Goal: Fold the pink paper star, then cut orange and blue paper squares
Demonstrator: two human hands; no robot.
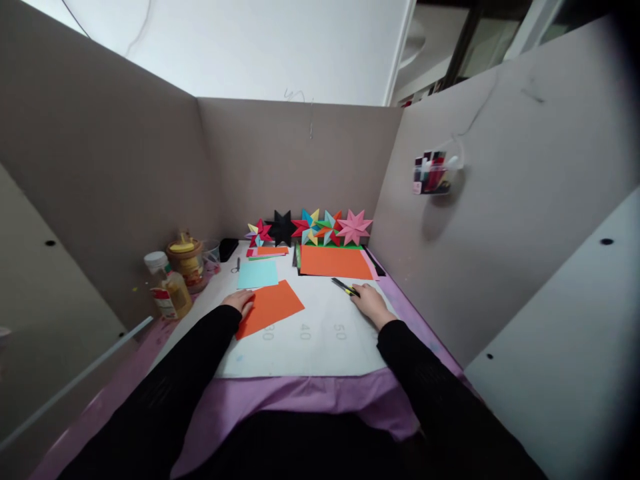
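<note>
An orange sheet of paper [274, 308] lies at a slant on the white mat [320, 353]. My left hand [241, 301] rests on its left edge, fingers stretched out and lying flat. On the right, my right hand [371, 302] is closed on the rear end of a black and yellow utility knife [345, 287], whose front points away to the upper left, low over the mat. Just beyond the orange sheet is a light blue square of paper [257, 274], partly overlapped by it or touching it; I cannot tell which.
A stack of coloured sheets [337, 262], orange on top, lies at the back. Folded paper stars [283, 228] stand along the rear panel. Small scissors [236, 266] lie at left. A glue bottle [169, 287] and a jar [186, 259] stand by the left panel.
</note>
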